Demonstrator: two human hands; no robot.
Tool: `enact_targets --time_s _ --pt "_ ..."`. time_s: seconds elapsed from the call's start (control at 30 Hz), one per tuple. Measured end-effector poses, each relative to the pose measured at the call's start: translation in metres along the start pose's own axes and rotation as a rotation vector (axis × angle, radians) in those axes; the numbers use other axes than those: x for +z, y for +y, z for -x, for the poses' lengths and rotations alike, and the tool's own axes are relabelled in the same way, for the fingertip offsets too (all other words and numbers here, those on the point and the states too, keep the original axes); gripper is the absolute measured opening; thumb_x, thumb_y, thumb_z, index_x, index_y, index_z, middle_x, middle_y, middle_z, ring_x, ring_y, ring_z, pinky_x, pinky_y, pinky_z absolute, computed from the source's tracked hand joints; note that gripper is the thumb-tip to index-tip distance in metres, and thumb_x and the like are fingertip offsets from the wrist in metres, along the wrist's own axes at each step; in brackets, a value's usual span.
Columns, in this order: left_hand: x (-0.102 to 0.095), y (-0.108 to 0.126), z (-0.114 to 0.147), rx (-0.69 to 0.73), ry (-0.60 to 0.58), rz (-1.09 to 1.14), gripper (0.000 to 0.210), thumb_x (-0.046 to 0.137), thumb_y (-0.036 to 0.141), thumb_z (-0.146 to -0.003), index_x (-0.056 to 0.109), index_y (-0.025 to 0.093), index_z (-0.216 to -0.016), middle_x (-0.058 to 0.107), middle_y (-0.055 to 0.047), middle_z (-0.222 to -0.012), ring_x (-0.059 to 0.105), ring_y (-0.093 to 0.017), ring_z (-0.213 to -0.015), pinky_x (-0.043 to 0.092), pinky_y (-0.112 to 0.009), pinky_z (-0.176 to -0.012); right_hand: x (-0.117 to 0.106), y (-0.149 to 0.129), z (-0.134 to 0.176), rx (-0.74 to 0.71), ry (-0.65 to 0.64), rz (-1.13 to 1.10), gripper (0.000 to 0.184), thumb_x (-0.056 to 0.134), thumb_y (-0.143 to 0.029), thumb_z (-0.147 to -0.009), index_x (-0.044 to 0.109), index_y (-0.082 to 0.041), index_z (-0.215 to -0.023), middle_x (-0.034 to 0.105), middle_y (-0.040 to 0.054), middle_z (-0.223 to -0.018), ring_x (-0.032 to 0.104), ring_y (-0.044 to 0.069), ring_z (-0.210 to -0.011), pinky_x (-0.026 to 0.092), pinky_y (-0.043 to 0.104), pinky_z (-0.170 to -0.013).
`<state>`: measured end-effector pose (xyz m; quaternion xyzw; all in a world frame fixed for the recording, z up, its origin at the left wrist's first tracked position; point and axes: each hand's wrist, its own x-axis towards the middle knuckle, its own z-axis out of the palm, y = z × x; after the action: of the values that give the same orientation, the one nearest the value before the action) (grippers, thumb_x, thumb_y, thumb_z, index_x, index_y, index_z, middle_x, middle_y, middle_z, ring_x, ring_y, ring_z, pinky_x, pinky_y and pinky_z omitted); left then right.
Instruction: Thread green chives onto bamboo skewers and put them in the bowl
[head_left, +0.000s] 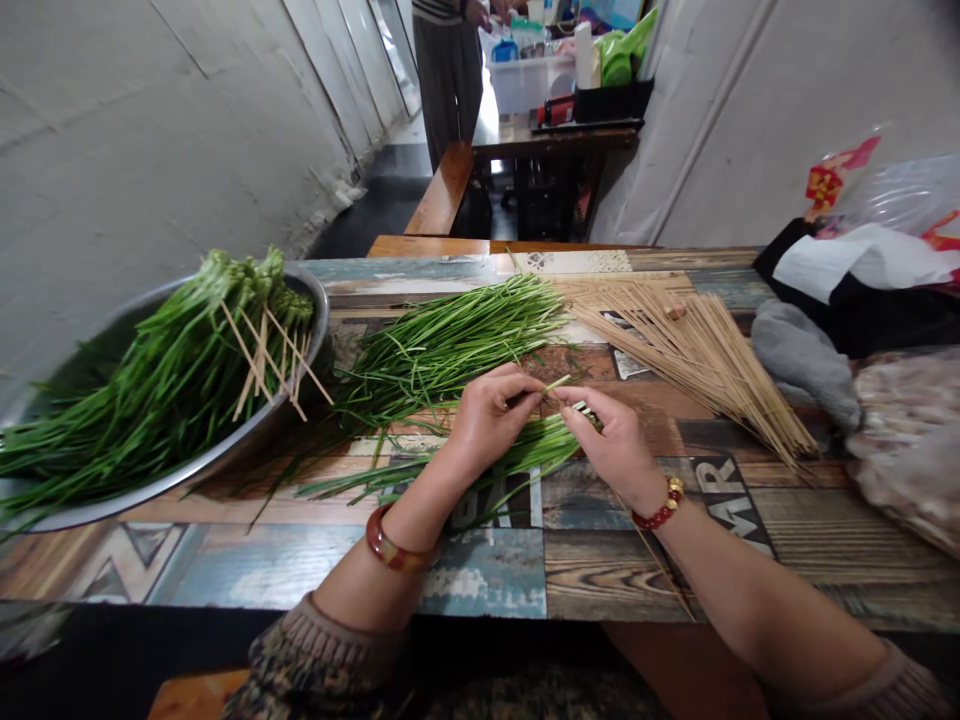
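My left hand pinches the pale end of a garlic chive between thumb and fingertips. Close beside it, my right hand has its fingers closed around a bamboo skewer, whose long end sticks out below the palm toward the table's front edge. Several chives lie under both hands, their white ends showing by the right fingers; how they sit on the skewer is hidden. Beyond my hands spreads a loose pile of green chives. To the right lies a fanned heap of bamboo skewers.
At left, a metal basin holds chives threaded on skewers. Plastic bags and a black bag crowd the right side. Behind, a person stands by another table with a plastic bin and a bench.
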<state>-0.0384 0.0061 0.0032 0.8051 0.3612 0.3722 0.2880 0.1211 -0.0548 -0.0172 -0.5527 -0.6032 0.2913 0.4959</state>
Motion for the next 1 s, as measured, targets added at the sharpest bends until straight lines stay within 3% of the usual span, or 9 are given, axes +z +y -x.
enact_targets --time_s 0.2,0.4,0.7,1.0 --pt "0.0021 -0.0034 0.0020 0.035 -0.009 -0.045 0.012 0.060 0.017 -0.082 0.072 0.017 -0.084 0.064 -0.003 -0.076 0.058 -0.011 -0.069 0.044 -0.021 -0.064 0.0017 0.0035 0.0005 0.043 0.011 -0.010 0.022 0.053 -0.024 -0.083 0.065 -0.017 -0.100 0.069 0.0057 -0.090 0.063 0.018 -0.083 0.049 0.032 -0.080" --pt "0.0002 -0.0034 0.0006 0.020 -0.014 -0.020 0.011 0.060 0.018 -0.083 0.071 0.016 -0.083 0.063 -0.003 -0.075 0.057 -0.011 -0.069 0.043 -0.021 -0.064 0.0010 0.0017 -0.0001 0.044 -0.003 -0.123 0.045 0.053 -0.020 -0.083 0.048 -0.021 -0.127 0.062 0.0007 -0.081 0.059 0.015 -0.074 0.048 0.029 -0.072" --pt "0.0025 -0.0043 0.0012 -0.007 -0.041 -0.002 0.010 0.060 0.016 -0.081 0.070 0.016 -0.082 0.062 -0.002 -0.074 0.056 -0.011 -0.068 0.041 -0.022 -0.063 0.0030 0.0054 0.0011 0.023 0.006 -0.121 0.031 0.054 -0.019 -0.083 0.051 -0.021 -0.113 0.061 -0.0003 -0.079 0.057 0.014 -0.071 0.045 0.027 -0.068" --pt "0.0020 -0.0016 0.0006 0.002 -0.085 0.010 0.012 0.057 0.013 -0.082 0.070 0.016 -0.081 0.062 -0.002 -0.074 0.057 -0.011 -0.069 0.042 -0.021 -0.064 0.0043 0.0102 0.0013 0.026 0.029 -0.089 0.023 0.055 -0.023 -0.083 0.052 -0.021 -0.106 0.062 0.0025 -0.085 0.060 0.017 -0.080 0.047 0.030 -0.075"
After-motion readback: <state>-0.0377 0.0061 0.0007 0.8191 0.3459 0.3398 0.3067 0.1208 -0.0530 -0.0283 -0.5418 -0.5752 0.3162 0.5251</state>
